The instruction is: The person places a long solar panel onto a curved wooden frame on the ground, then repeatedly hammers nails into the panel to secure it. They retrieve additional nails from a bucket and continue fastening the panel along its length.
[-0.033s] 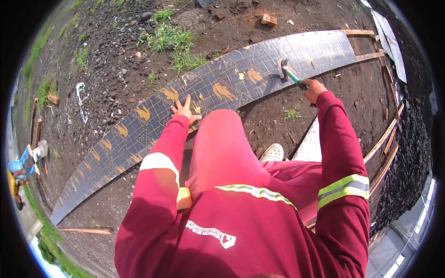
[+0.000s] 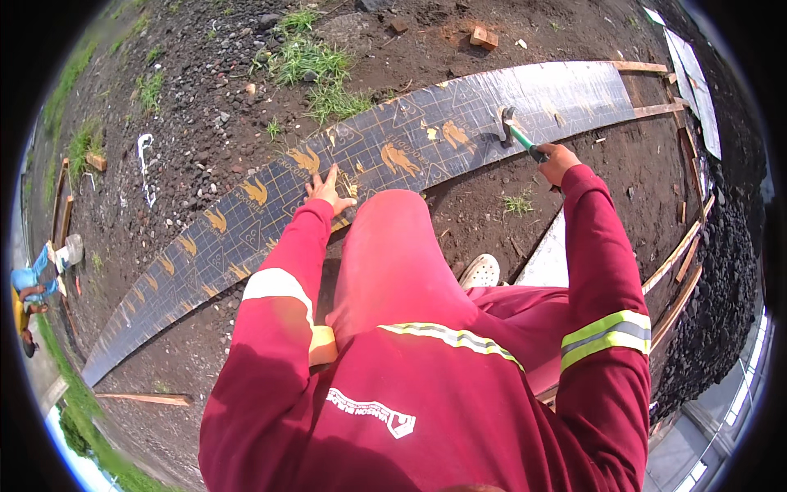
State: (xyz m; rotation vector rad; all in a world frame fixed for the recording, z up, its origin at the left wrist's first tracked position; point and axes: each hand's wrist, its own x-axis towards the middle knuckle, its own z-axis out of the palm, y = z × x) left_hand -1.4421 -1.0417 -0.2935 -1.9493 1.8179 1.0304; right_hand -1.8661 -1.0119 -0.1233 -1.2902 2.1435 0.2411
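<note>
A long dark panel (image 2: 369,139) with yellow grid lines and printed figures lies on the ground in front of me, stretching from far left to upper right. My left hand (image 2: 329,190) rests on its near middle part with fingers spread, holding nothing. My right hand (image 2: 560,166) is closed around the green and dark grip of a hammer (image 2: 525,142). The hammer's head is over the right part of the panel; whether it touches the surface I cannot tell. My knee comes up close to the panel's near edge, between my two hands.
Wooden strips (image 2: 639,66) extend past the panel's right end. More timber (image 2: 679,238) lies at right beside dark gravel (image 2: 717,287). A brick-like block (image 2: 484,38) sits beyond the panel. Far left, another person (image 2: 29,287) is near a bucket (image 2: 74,248). A pale board (image 2: 548,258) lies below my right arm.
The view has shifted very slightly. Both hands hold nearly the same places, with the left on the panel and the right on the hammer.
</note>
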